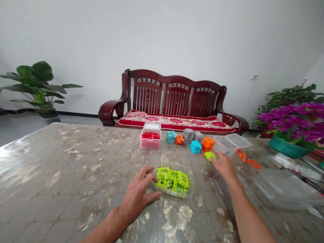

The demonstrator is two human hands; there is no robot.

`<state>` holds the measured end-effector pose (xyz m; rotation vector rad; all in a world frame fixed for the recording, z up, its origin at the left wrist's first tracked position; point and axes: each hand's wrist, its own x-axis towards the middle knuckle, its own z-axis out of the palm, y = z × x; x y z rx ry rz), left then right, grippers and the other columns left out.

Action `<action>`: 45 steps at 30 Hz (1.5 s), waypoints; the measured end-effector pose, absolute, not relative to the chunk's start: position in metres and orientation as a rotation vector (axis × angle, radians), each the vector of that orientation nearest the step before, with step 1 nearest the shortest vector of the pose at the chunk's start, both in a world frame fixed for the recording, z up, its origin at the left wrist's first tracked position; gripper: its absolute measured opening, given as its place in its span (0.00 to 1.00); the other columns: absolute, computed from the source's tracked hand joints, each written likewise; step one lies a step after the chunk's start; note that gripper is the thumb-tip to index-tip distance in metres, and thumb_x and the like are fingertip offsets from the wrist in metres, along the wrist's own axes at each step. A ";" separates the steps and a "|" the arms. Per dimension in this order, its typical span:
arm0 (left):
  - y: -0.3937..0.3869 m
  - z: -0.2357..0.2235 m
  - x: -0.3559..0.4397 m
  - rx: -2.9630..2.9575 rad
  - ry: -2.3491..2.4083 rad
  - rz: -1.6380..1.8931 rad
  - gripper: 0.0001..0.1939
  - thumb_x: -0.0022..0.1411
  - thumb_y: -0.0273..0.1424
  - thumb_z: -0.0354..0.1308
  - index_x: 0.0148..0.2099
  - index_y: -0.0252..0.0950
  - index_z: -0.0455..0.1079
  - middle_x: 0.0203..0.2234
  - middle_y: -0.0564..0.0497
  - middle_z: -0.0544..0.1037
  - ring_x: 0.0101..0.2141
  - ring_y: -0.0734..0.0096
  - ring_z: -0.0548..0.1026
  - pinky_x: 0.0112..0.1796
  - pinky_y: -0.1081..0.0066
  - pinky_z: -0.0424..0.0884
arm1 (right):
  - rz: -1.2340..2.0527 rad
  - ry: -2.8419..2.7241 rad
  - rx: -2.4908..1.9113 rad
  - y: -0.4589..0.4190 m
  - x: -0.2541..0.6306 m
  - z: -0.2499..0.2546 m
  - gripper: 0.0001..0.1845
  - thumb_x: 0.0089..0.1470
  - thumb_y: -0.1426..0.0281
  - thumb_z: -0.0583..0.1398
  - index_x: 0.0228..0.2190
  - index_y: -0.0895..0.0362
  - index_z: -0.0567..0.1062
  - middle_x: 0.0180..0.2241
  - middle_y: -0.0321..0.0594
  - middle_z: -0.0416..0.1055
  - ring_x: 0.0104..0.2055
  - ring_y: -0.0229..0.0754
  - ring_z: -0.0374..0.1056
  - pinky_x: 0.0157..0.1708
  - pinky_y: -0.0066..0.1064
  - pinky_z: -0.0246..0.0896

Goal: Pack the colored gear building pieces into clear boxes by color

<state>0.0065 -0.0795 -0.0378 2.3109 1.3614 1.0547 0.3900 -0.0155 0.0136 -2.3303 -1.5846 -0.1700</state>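
Note:
My left hand (140, 189) is at the near left side of a clear plastic tub (191, 189), thumb and fingers spread and seemingly touching its rim. Inside the tub lie several lime-green interlocking plastic pieces (173, 179). My right hand (225, 167) reaches farther out, its thumb and fingertips closed at the right edge of a lime-green knobbly block cluster (210, 155) on the table. Just behind that cluster sit an orange block ball (208, 143) and a blue one (195, 146).
Grey block balls (188, 136), a teal ball (171, 137) and a small orange ball (179, 139) stand behind. A box of red pieces (150, 143) is left of them. An open clear box (225, 145), orange pieces (254, 164), clear lids (280, 187) and a flowerpot (288, 148) occupy the right.

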 end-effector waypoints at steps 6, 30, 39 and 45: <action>-0.081 -0.040 0.006 2.294 1.341 1.083 0.12 0.51 0.26 0.69 0.35 0.42 0.70 0.50 0.51 0.70 0.48 0.60 0.75 0.47 0.64 0.75 | -0.202 -1.627 -2.453 -0.009 0.389 0.003 0.30 0.57 0.56 0.59 0.56 0.57 0.72 0.49 0.54 0.77 0.51 0.61 0.71 0.45 0.44 0.65; -0.080 -0.037 0.011 2.118 1.283 1.281 0.29 0.43 0.21 0.71 0.46 0.40 0.64 0.50 0.47 0.72 0.48 0.59 0.75 0.47 0.62 0.75 | 0.461 -2.144 -1.337 -0.062 0.241 0.037 0.22 0.45 0.74 0.66 0.44 0.51 0.78 0.47 0.38 0.78 0.50 0.46 0.70 0.53 0.40 0.62; -0.082 -0.033 0.010 2.285 1.321 1.289 0.26 0.47 0.30 0.73 0.48 0.42 0.68 0.48 0.47 0.74 0.46 0.57 0.76 0.45 0.61 0.75 | 0.478 -2.223 -1.274 -0.063 0.228 0.027 0.11 0.50 0.75 0.66 0.36 0.50 0.83 0.45 0.35 0.79 0.49 0.44 0.70 0.53 0.38 0.60; -0.084 -0.030 0.009 2.436 1.363 1.248 0.23 0.49 0.34 0.75 0.47 0.44 0.73 0.48 0.47 0.75 0.46 0.53 0.75 0.47 0.55 0.71 | 0.390 -2.211 -1.321 -0.068 0.220 0.027 0.07 0.51 0.75 0.67 0.32 0.51 0.82 0.38 0.35 0.79 0.43 0.43 0.69 0.47 0.35 0.60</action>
